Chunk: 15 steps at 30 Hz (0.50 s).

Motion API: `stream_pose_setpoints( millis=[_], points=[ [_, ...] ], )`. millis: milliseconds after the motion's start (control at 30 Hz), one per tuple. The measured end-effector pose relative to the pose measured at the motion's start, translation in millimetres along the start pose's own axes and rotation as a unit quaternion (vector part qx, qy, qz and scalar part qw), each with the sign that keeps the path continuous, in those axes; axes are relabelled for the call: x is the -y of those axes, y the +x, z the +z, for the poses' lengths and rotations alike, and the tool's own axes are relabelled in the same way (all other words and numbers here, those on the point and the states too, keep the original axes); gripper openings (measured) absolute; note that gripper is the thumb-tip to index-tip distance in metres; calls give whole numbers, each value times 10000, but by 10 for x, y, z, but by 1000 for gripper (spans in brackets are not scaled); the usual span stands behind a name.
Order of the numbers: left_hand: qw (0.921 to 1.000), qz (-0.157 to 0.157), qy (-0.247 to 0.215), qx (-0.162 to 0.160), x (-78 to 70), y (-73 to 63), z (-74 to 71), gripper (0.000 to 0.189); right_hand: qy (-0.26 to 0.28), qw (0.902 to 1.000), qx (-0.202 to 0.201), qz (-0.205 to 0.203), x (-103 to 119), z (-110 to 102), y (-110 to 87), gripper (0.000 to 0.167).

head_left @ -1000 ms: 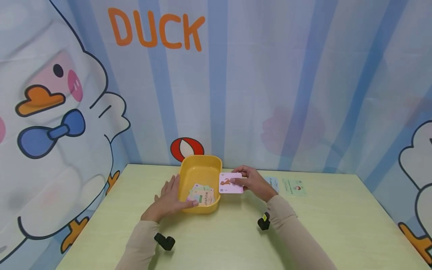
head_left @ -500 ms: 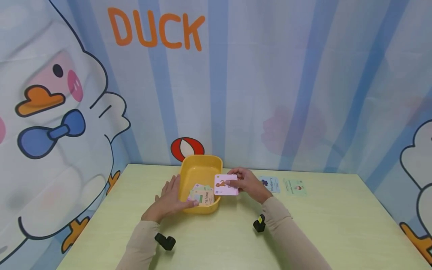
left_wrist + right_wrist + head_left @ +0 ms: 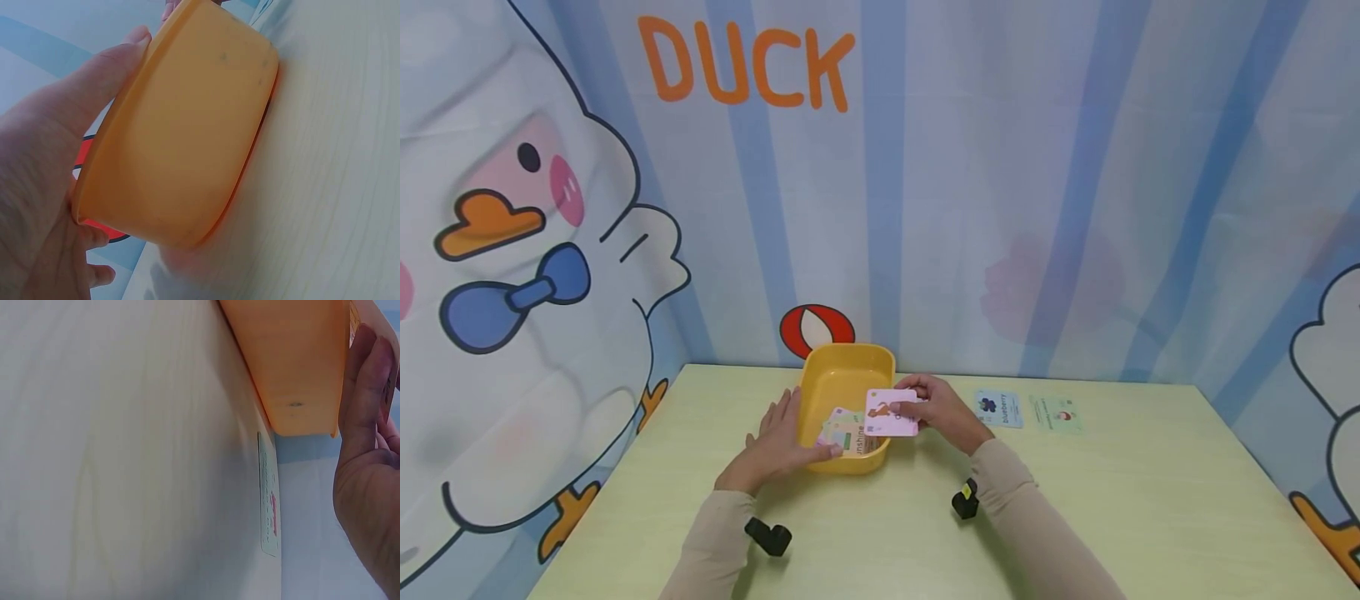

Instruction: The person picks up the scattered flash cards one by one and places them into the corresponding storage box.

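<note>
A yellow plastic basket point(image 3: 846, 379) stands near the table's back edge, with several picture cards point(image 3: 844, 437) overlapping in its near end. My left hand point(image 3: 775, 446) rests along the basket's left side. Its fingers are straight and spread, and its thumb point(image 3: 119, 59) lies over the rim in the left wrist view. My right hand point(image 3: 943, 412) pinches a pink card point(image 3: 882, 412) with an orange animal picture, thumb on top. That card is over the basket's right rim, partly covering the sunshine card below. In the right wrist view the right fingers point(image 3: 365, 394) are beside the basket wall point(image 3: 294, 362).
A blueberry card point(image 3: 1000, 408) lies flat on the pale table point(image 3: 1075, 500), right of my right hand. Farther right is a light green card point(image 3: 1056, 414). Behind the table hangs a striped curtain point(image 3: 940, 208) printed with ducks. Small black cameras point(image 3: 769, 537) sit at both wrists.
My right hand has moved left with the pink card, from beside the basket to over its right rim. The blueberry card has come into fuller sight. My left hand has stayed put.
</note>
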State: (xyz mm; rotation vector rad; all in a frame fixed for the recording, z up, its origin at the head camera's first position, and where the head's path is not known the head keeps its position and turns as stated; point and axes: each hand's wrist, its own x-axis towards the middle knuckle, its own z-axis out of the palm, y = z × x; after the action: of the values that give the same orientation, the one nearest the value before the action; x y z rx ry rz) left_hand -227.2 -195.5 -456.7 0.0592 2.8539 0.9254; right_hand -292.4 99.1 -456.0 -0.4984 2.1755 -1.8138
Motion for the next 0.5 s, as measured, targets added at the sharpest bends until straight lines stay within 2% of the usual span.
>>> stream_pose_setpoints(
  millis=[500],
  points=[
    [10000,-27,14,-14,-10,-18,1,136,-59,9999,-104,-24,30,105,45,44]
  ],
)
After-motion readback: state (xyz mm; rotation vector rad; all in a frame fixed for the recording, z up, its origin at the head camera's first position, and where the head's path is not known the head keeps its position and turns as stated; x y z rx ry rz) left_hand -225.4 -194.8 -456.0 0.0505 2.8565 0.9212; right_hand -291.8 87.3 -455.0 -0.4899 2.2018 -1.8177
